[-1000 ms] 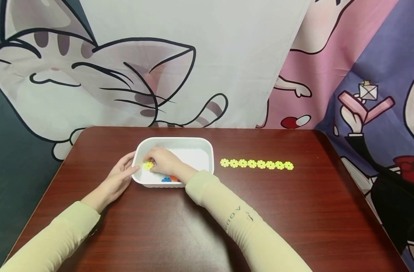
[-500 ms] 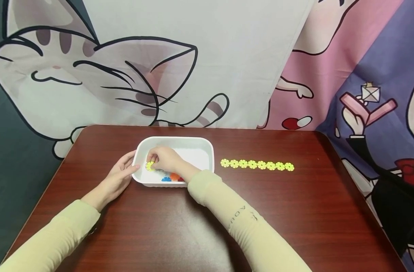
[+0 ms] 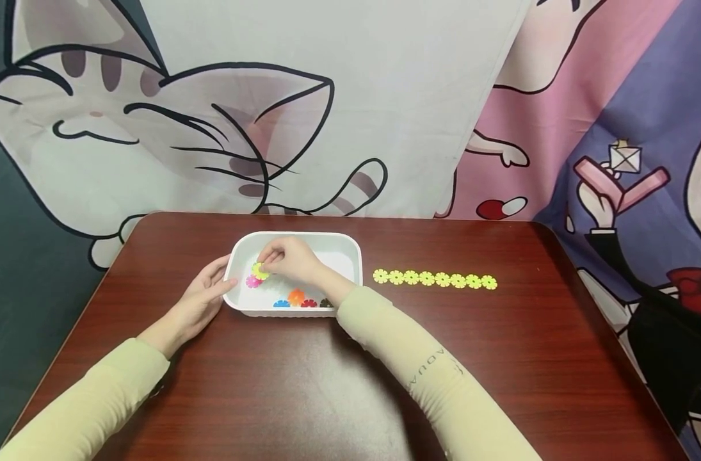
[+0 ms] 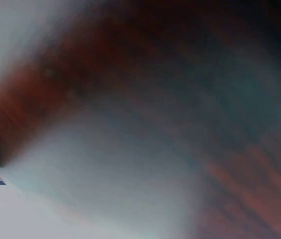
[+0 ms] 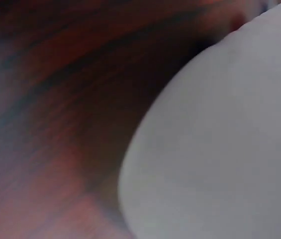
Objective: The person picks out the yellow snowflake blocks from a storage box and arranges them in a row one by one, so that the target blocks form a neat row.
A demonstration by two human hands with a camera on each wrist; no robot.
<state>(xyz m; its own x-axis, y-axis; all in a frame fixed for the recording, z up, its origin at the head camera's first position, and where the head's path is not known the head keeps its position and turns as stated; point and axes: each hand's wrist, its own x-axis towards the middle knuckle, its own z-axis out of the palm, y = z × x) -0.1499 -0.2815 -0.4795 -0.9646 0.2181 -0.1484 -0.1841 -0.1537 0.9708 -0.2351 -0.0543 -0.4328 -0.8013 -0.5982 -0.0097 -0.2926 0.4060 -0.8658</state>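
In the head view a white plastic tray stands on the table, and my left hand holds its left end, thumb over the rim and fingers along the outer wall. Inside the tray, my right hand pinches a yellow flower-shaped piece between thumb and fingers. Just below that piece lies a pink flower piece. Along the near wall sit a blue piece, an orange piece, a red piece and a dark piece. Both wrist views are blurred.
A straight row of several yellow flower pieces lies on the reddish-brown wooden table, right of the tray. Behind the table's far edge hangs a cartoon-printed cloth.
My right hand has drawn the yellow flower piece slightly right and away from me, uncovering the pink piece and more of the pieces by the near wall. My left hand has stayed put.
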